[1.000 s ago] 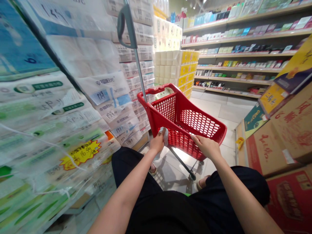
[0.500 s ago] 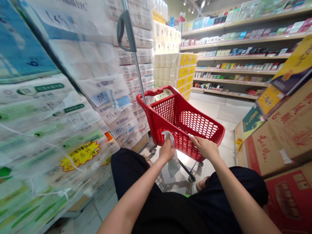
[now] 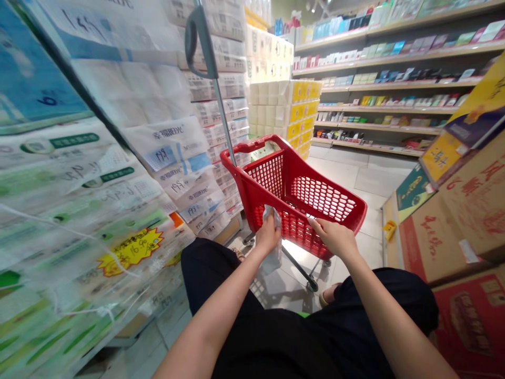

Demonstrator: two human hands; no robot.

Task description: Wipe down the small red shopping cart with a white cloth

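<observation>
In front of my knees stands a red plastic shopping basket on wheels (image 3: 303,205), with perforated sides and a long grey pull handle (image 3: 203,42). My left hand (image 3: 268,235) is closed around a white cloth or wipe (image 3: 272,258) and presses it against the basket's near side. Part of the cloth hangs below my fingers. My right hand (image 3: 335,237) grips the basket's near rim, thumb on top and fingers over the outer side.
Stacked tissue packs (image 3: 181,152) rise close on the left, with a yellow price tag (image 3: 130,251). Cardboard cartons (image 3: 469,210) stand close on the right. Beyond the basket are yellow-sided paper packs (image 3: 303,116) and long store shelves (image 3: 386,84). Pale tiles (image 3: 339,173) cover the floor.
The cloth in my left hand has shifted slightly left along the basket's side, and its hanging end has swung left. My right hand stays on the rim.
</observation>
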